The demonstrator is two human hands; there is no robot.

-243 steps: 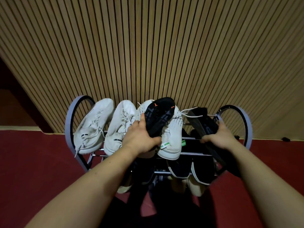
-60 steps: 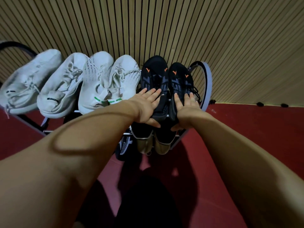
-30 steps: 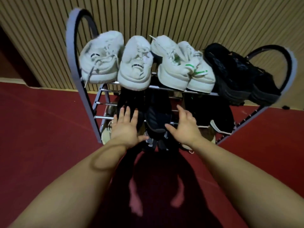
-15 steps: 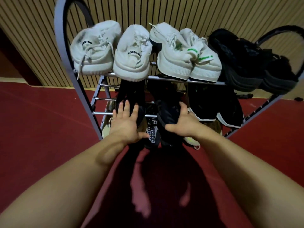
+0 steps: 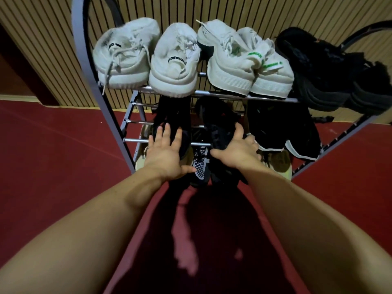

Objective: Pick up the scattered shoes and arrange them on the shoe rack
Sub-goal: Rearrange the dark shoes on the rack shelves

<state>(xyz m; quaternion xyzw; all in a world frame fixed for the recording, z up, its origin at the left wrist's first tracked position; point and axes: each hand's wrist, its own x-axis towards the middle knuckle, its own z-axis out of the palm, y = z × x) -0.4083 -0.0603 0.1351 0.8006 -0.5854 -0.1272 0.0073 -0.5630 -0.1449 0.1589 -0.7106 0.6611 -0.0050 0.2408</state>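
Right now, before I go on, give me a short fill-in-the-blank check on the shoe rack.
1. The top shelf of the shoe rack holds ____ white shoes.
2. The black shoes sit at the top shelf's ____ end.
3. The floor is ____.
4. The left hand has its fingers ____.

Missing: four; right; red; spread

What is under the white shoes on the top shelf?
Under the white shoes sit dark shoes on a lower shelf, with both hands on them: left hand, right hand. Further down it is too dark to tell much.
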